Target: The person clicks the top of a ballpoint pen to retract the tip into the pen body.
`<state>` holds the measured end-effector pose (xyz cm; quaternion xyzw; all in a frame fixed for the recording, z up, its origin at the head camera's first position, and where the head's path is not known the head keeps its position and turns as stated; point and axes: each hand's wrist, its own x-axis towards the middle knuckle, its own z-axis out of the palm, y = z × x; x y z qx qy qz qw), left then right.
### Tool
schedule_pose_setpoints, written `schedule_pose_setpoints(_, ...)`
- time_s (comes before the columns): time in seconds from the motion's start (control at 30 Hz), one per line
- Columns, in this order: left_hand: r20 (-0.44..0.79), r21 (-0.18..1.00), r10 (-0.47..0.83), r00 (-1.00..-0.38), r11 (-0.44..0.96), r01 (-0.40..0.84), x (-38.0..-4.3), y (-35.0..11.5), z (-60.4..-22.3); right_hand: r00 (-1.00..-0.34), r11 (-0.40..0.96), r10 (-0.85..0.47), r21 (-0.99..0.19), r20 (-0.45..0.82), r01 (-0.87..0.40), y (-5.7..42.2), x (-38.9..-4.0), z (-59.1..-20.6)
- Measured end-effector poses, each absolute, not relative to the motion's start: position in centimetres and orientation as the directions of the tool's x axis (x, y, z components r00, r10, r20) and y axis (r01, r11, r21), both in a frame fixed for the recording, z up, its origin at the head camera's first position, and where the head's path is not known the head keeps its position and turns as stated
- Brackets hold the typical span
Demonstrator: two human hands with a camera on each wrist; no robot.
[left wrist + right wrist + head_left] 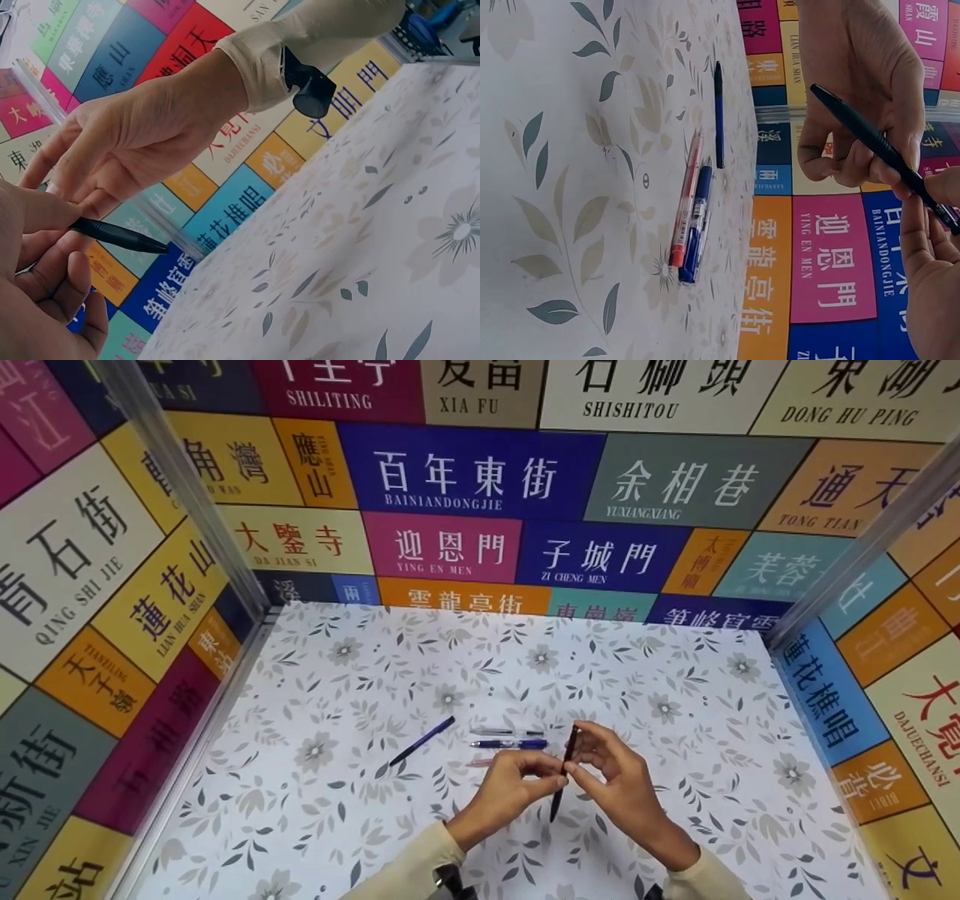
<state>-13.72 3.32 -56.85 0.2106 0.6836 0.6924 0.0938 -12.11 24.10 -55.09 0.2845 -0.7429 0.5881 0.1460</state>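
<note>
Above the table, a dark pen [556,804] is held at a slant, its tapered tip pointing down toward the person. The left hand [504,789] pinches it near the middle between thumb and fingers. From the other side, the right hand [619,776] pinches the same pen with its thumb and fingers. A clip shows at the pen's upper end in the right wrist view, beside the right hand [939,292]. The left wrist view has the tip end of the pen [124,234] sticking out past the left fingers.
On the flower-patterned table [360,825], a dark blue pen [424,740] lies alone at the left. Beyond the left hand lie a clear pen [495,731], a blue pen [525,745] and a red pen [686,206], roughly parallel. Walls with coloured name panels [472,472] enclose the table.
</note>
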Motion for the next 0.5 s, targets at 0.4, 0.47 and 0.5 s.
schedule_pose_setpoints(0.4, 0.15, 0.985, 0.36, -0.921, 0.029, 0.172, -13.63, 3.27, -57.08, -0.79, 0.134, -0.244, -0.788, 0.562, -0.602, 24.03, -12.08, -55.35)
schedule_pose_setpoints(0.47, 0.158, 0.983, 0.359, -0.92, 0.032, 0.181, -13.6, 3.23, -57.07, -0.792, 0.133, -0.243, -0.79, 0.56, -0.599, 24.05, -12.08, -55.39)
schedule_pose_setpoints(0.5, 0.161, 0.982, 0.358, -0.92, 0.032, 0.184, -13.6, 3.21, -57.06, -0.795, 0.129, -0.242, -0.793, 0.557, -0.595, 24.05, -12.07, -55.42)
